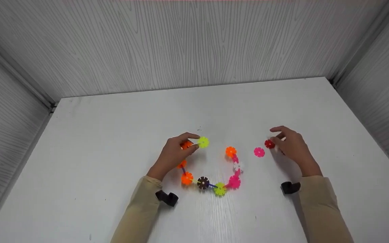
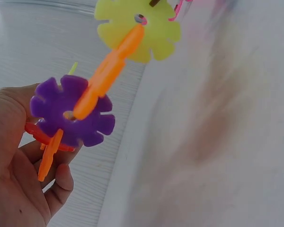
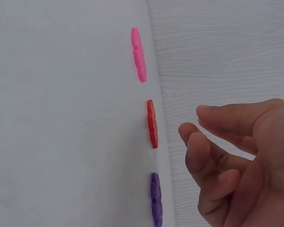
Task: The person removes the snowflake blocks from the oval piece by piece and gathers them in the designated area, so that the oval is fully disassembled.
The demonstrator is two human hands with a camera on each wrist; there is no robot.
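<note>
My left hand (image 1: 176,152) pinches one end of a curved chain of notched plastic snowflake discs, where a yellow-green disc (image 1: 203,142) sits at the fingertips. In the left wrist view a purple disc (image 2: 49,106) with orange discs slotted into it covers part of that grip. The chain runs past a black disc (image 1: 203,183) to an orange disc (image 1: 230,152) at its other end. My right hand (image 1: 293,146) hovers by a loose red disc (image 1: 269,144), thumb and forefinger apart. The right wrist view shows a gap between fingers and the red disc (image 3: 152,124).
A loose pink disc (image 1: 259,152) lies left of the red one. In the right wrist view a purple disc (image 3: 156,199) lies on the white table (image 1: 113,135); the head view does not show it. Grey wood-grain panels (image 1: 187,44) stand around the table.
</note>
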